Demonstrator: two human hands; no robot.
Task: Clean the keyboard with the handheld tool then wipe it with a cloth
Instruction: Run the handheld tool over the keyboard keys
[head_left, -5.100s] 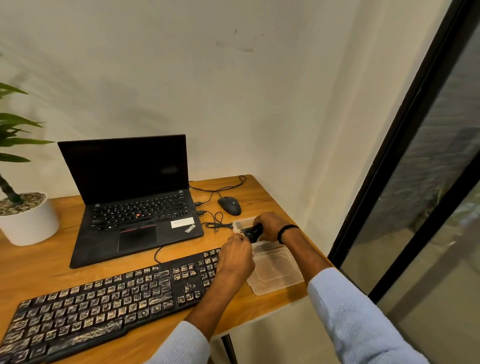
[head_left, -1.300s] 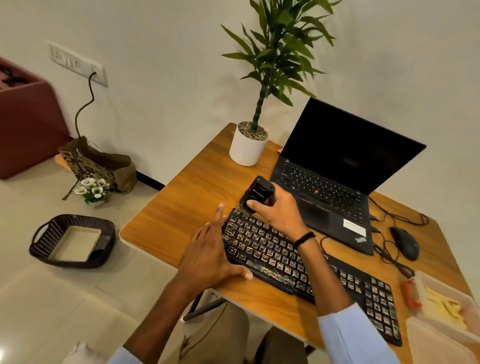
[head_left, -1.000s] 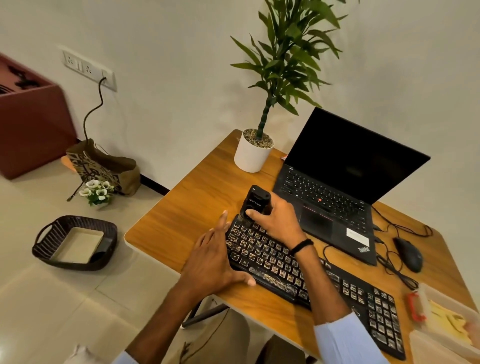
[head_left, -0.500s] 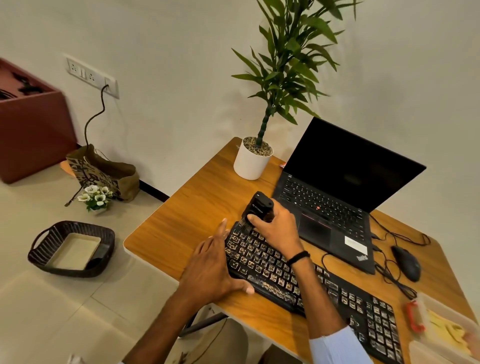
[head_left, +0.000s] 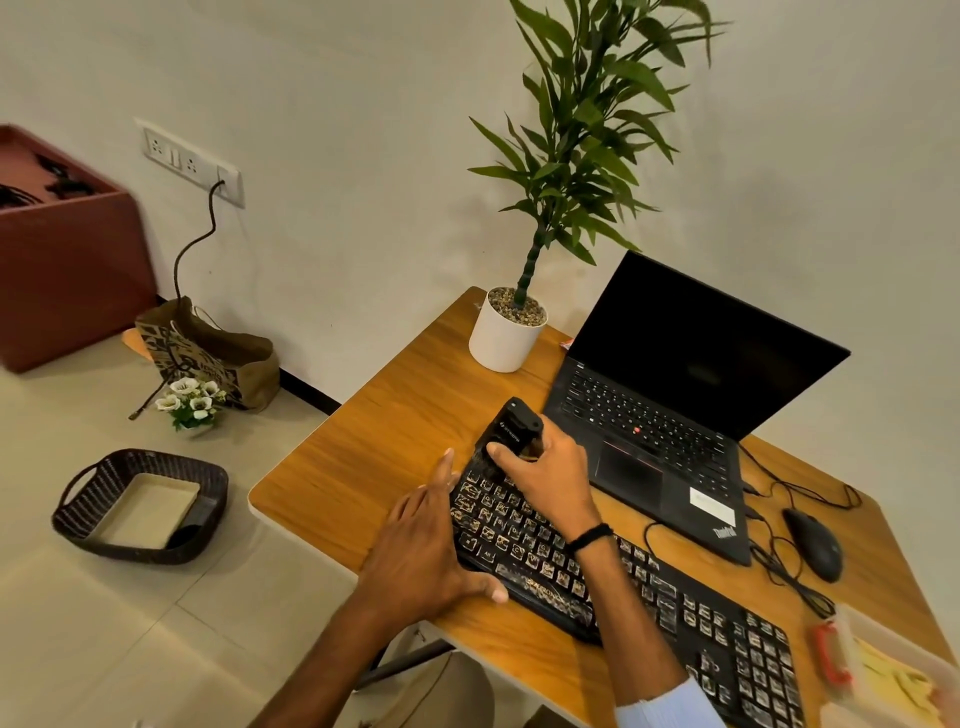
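A black keyboard with dust-speckled keys lies diagonally on the wooden table. My right hand grips a small black handheld tool, tilted, its lower end on the keyboard's far left corner. My left hand rests flat on the table at the keyboard's left end, fingers straight, thumb against the front edge. A yellow cloth lies in a clear plastic box at the table's right edge.
An open black laptop stands behind the keyboard, with a white plant pot to its left. A black mouse and tangled cables lie on the right. On the floor sit a dark basket, a paper bag and small flowers.
Since five seconds ago the tool came out of the box on the right and now sits on the keyboard's left end. In the last second the hands barely shift.
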